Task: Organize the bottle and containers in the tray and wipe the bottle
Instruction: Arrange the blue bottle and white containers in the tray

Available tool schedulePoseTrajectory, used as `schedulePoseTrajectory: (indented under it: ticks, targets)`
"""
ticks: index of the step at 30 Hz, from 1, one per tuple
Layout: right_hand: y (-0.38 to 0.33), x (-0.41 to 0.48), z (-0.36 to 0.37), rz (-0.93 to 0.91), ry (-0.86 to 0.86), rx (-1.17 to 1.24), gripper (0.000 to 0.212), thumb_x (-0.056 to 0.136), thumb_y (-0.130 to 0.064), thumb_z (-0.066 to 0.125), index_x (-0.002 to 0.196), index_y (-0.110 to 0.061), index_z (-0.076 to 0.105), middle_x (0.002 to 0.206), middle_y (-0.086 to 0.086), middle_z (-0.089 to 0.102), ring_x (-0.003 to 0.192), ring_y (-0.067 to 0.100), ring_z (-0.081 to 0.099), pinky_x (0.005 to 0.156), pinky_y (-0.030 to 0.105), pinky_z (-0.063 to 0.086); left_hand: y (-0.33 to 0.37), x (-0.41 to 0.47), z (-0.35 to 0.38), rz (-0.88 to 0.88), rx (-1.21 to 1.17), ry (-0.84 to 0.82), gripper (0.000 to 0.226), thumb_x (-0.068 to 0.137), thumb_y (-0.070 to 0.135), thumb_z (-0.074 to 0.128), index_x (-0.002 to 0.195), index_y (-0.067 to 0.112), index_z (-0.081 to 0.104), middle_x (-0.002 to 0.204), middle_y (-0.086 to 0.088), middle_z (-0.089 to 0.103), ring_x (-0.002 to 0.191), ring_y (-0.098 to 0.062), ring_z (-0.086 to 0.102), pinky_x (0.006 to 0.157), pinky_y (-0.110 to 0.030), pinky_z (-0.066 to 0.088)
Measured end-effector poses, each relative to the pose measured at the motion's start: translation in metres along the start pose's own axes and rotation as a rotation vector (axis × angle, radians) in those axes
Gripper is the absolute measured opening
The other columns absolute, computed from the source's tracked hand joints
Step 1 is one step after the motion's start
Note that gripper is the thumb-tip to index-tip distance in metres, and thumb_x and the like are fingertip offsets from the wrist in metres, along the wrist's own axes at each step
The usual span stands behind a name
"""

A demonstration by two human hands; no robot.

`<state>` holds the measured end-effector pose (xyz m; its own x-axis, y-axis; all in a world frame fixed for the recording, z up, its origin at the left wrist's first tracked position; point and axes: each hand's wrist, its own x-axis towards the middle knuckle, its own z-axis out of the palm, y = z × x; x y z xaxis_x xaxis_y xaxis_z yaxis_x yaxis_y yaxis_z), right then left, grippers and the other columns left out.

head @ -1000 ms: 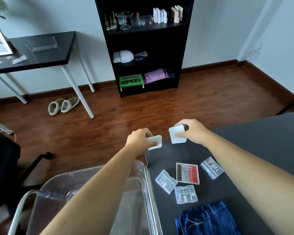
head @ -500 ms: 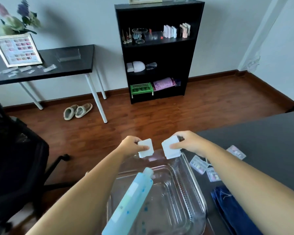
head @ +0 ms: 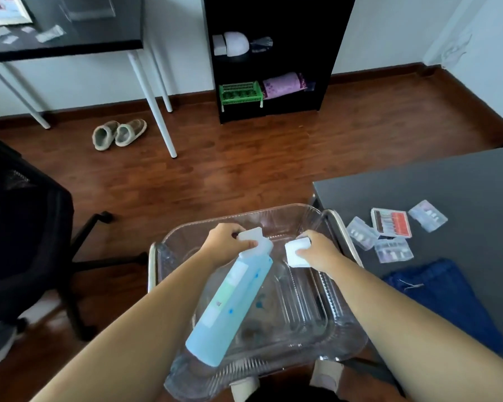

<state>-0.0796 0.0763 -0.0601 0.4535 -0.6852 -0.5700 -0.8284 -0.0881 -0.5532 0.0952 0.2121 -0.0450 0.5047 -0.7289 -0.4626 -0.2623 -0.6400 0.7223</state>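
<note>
A clear plastic tray [head: 344,340] sits on a metal-framed stand below me. A tall bottle of blue liquid [head: 231,306] leans in it, its base on the near rim and its white cap toward the far side. My left hand [head: 225,237] holds a small white container [head: 251,235] just above the bottle's cap. My right hand [head: 317,249] holds a second small white container [head: 292,252] over the tray's right part. Several small clear containers [head: 392,249] and a red-labelled case [head: 391,223] lie on the dark table [head: 462,184].
A folded blue cloth [head: 445,297] lies on the table's near part. A black office chair [head: 21,242] stands at the left. A black shelf unit [head: 273,53], a white-legged desk [head: 70,39] and slippers [head: 118,134] stand across the wooden floor.
Both hands have lowered the white containers from above the tray's far rim down into the tray. The view has tilted down and shifted, so the bottle and tray show more fully.
</note>
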Motion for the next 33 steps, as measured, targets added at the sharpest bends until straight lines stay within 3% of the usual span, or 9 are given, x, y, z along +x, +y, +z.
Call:
schedulePoseTrajectory:
  ticks: [2, 5, 11, 16, 20, 23, 25, 28, 33]
  targets:
    - [0.008, 0.013, 0.013, 0.032, 0.016, 0.051, 0.035, 0.084, -0.003, 0.059, 0.118, -0.010, 0.056, 0.119, 0.016, 0.060, 0.097, 0.027, 0.057, 0.063, 0.026, 0.045, -0.003, 0.004, 0.004, 0.005, -0.030, 0.027, 0.014, 0.076, 0.030, 0.078, 0.080, 0.021, 0.068, 0.076, 0.006, 0.066, 0.069, -0.011, 0.057, 0.058, -0.022, 0.042]
    - [0.015, 0.031, 0.029, 0.049, 0.059, 0.075, 0.033, 0.083, 0.001, 0.057, 0.114, -0.008, 0.057, 0.113, 0.017, 0.062, 0.084, 0.024, 0.053, 0.048, 0.022, 0.037, -0.007, 0.007, 0.011, 0.008, -0.066, 0.043, 0.014, 0.076, 0.033, 0.077, 0.079, 0.023, 0.068, 0.079, 0.002, 0.068, 0.067, -0.011, 0.055, 0.059, -0.024, 0.043]
    - [0.022, 0.045, 0.045, 0.063, 0.162, 0.055, 0.027, 0.085, -0.002, 0.058, 0.111, -0.004, 0.056, 0.110, 0.020, 0.065, 0.090, 0.029, 0.059, 0.068, 0.030, 0.045, -0.010, 0.006, 0.025, -0.020, -0.131, 0.054, 0.016, 0.075, 0.033, 0.077, 0.084, 0.022, 0.070, 0.086, -0.003, 0.072, 0.070, -0.012, 0.057, 0.063, -0.023, 0.046]
    - [0.022, 0.032, 0.044, 0.008, 0.200, -0.102, 0.052, 0.089, -0.014, 0.060, 0.137, -0.006, 0.041, 0.130, 0.019, 0.054, 0.116, 0.036, 0.055, 0.093, 0.039, 0.046, -0.006, 0.000, 0.026, -0.034, -0.133, 0.062, 0.016, 0.076, 0.033, 0.077, 0.086, 0.024, 0.069, 0.083, 0.003, 0.069, 0.068, -0.008, 0.057, 0.056, -0.016, 0.043]
    - [0.020, 0.029, 0.039, -0.174, 0.226, -0.305, 0.051, 0.087, -0.007, 0.058, 0.136, -0.012, 0.043, 0.137, 0.012, 0.045, 0.119, 0.031, 0.051, 0.096, 0.039, 0.044, -0.004, -0.001, 0.020, -0.025, -0.140, 0.071, 0.015, 0.077, 0.032, 0.077, 0.086, 0.022, 0.069, 0.084, 0.002, 0.071, 0.073, -0.013, 0.061, 0.060, -0.021, 0.047]
    - [0.015, 0.035, 0.033, -0.259, 0.116, -0.482, 0.063, 0.084, 0.003, 0.057, 0.140, -0.018, 0.038, 0.148, 0.006, 0.036, 0.131, 0.026, 0.039, 0.105, 0.038, 0.038, -0.004, -0.001, 0.017, -0.020, -0.136, 0.083, 0.017, 0.078, 0.032, 0.076, 0.089, 0.019, 0.070, 0.086, 0.000, 0.071, 0.081, -0.019, 0.065, 0.067, -0.028, 0.051]
    - [0.010, 0.040, 0.030, -0.288, 0.012, -0.634, 0.073, 0.080, -0.009, 0.068, 0.143, -0.021, 0.034, 0.151, 0.002, 0.033, 0.135, 0.026, 0.035, 0.108, 0.040, 0.034, -0.006, -0.001, 0.017, -0.019, -0.131, 0.079, 0.019, 0.079, 0.032, 0.076, 0.091, 0.019, 0.070, 0.087, 0.000, 0.071, 0.082, -0.019, 0.065, 0.069, -0.031, 0.053]
    - [0.008, 0.045, 0.033, -0.305, -0.089, -0.847, 0.092, 0.069, -0.031, 0.082, 0.145, -0.022, 0.030, 0.149, 0.000, 0.037, 0.134, 0.025, 0.038, 0.108, 0.042, 0.034, -0.009, -0.001, 0.019, -0.020, -0.138, 0.075, 0.018, 0.079, 0.032, 0.075, 0.091, 0.020, 0.069, 0.085, 0.004, 0.070, 0.077, -0.013, 0.064, 0.059, -0.021, 0.047]
    - [0.015, 0.050, 0.036, -0.363, 0.006, -0.919, 0.073, 0.078, -0.011, 0.072, 0.141, -0.023, 0.036, 0.141, -0.001, 0.047, 0.126, 0.022, 0.047, 0.103, 0.038, 0.038, -0.011, -0.002, 0.019, -0.024, -0.135, 0.074, 0.019, 0.080, 0.031, 0.074, 0.093, 0.018, 0.069, 0.085, 0.003, 0.070, 0.072, -0.009, 0.061, 0.056, -0.017, 0.042]
